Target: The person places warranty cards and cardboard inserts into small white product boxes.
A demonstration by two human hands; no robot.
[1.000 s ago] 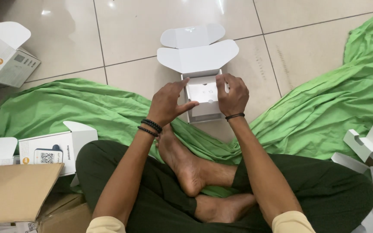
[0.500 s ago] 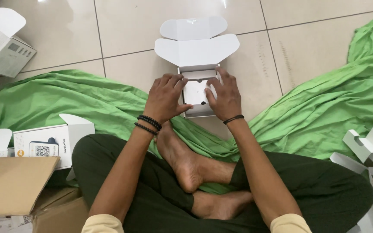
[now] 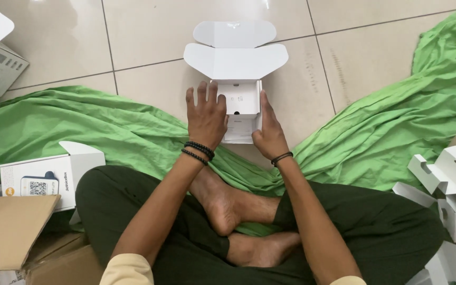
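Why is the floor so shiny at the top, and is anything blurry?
In the head view, the glossy floor tiles mirror an overhead light, giving white glare spots along the top edge; the open white box between the left hand and right hand looks bright and sharp; soft shadows lie under the green cloth; nothing looks blurred.

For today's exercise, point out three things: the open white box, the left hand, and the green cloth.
open white box (image 3: 237, 60), head view, inner lid flap.
left hand (image 3: 206, 117), head view, back of hand.
green cloth (image 3: 96, 124), head view, folds at left.
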